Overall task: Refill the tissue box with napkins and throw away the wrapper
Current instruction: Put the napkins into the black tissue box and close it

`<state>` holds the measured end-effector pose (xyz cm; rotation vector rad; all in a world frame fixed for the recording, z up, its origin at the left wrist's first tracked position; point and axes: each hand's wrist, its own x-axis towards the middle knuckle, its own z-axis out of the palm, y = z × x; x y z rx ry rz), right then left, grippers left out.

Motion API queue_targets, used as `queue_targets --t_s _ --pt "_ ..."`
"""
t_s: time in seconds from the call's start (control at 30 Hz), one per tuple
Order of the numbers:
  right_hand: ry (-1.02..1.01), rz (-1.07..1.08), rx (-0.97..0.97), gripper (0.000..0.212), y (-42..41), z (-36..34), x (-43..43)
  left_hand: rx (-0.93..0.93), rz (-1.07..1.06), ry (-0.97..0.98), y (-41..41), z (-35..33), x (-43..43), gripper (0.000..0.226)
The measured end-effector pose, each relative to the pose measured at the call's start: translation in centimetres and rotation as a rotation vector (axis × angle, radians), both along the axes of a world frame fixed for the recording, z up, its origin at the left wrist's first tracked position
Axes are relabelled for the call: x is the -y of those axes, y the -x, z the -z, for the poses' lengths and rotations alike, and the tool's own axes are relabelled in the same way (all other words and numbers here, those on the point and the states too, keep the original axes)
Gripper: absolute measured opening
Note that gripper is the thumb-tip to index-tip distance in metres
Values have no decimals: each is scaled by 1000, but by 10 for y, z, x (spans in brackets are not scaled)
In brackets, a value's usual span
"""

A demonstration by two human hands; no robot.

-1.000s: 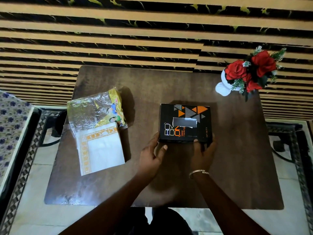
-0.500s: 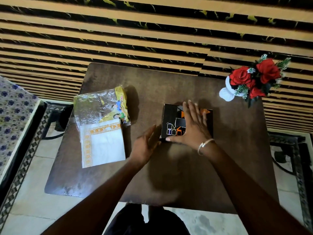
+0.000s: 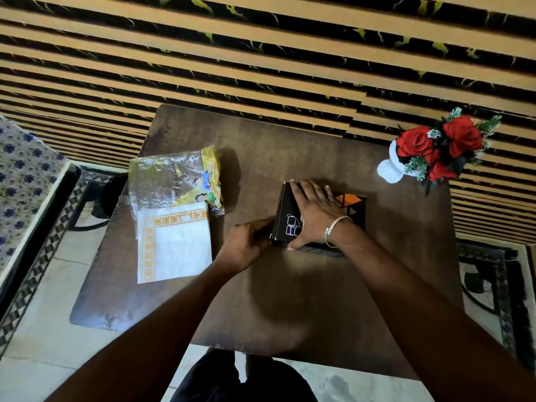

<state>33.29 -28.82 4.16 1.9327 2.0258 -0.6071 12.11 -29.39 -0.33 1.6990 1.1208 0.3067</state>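
A black tissue box (image 3: 352,206) with orange triangles sits in the middle of the dark brown table (image 3: 290,300). My right hand (image 3: 314,211) lies flat on its top, fingers spread, covering the slot. My left hand (image 3: 246,245) is curled at the box's near-left corner, fingers against its left end; what they grip is hidden. To the left lies a stack of white napkins (image 3: 177,245) with an orange border, half out of a clear and yellow plastic wrapper (image 3: 171,178).
A white vase of red roses (image 3: 435,149) stands at the table's far right corner. A striped wall runs behind the table. A patterned cushion seat (image 3: 20,181) is at the left and dark metal furniture legs (image 3: 493,271) at the right.
My right hand moved from the box's near edge onto its top and now presses it flat. My left hand slid to the box's left end and curled there.
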Motion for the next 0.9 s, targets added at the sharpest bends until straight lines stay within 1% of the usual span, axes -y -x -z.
queue_targets --t_s 0.1,0.17,0.23,0.3,0.33,0.4,0.47,0.5,0.57,0.63,0.67,0.7,0.73,0.8,0.87,0.9 --pt "-6 -6 -4 154 -2 1 3 14 -101 12 -2 10 13 49" --pt "-5 -14 4 154 -4 1 5 15 -246 42 -4 14 19 43" --pt "-6 -5 2 154 -6 1 6 54 -455 147 -2 18 20 38" --pt "-9 -5 -6 154 -9 1 7 87 -599 297 2 24 20 34" --pt "-5 -17 -10 153 -10 1 8 54 -627 330 3 25 19 33" --pt "9 -39 -30 150 -9 2 11 -89 -652 317 6 26 17 36" --pt "2 -8 -90 139 -6 2 14 -212 -697 301 7 23 16 43" --pt "-15 20 -133 126 -3 2 15 -238 -730 297 8 20 14 43" --pt "-71 47 -190 92 2 1 15 -218 -770 260 9 19 12 35" --pt "-113 35 -192 62 7 3 13 -97 -684 168 7 15 15 22" --pt "-116 31 -181 53 10 5 12 -27 -604 119 4 11 16 18" --pt "-110 29 -162 47 14 7 11 42 -522 90 1 6 16 18" --pt "-106 29 -138 44 17 8 10 83 -446 80 -2 4 14 22" --pt "-105 28 -87 50 21 8 6 80 -301 73 -9 3 6 32" --pt "-87 33 -39 68 24 5 1 56 -207 146 -11 4 -2 34" --pt "-77 38 -22 76 25 3 0 80 -194 205 -11 4 -6 33"
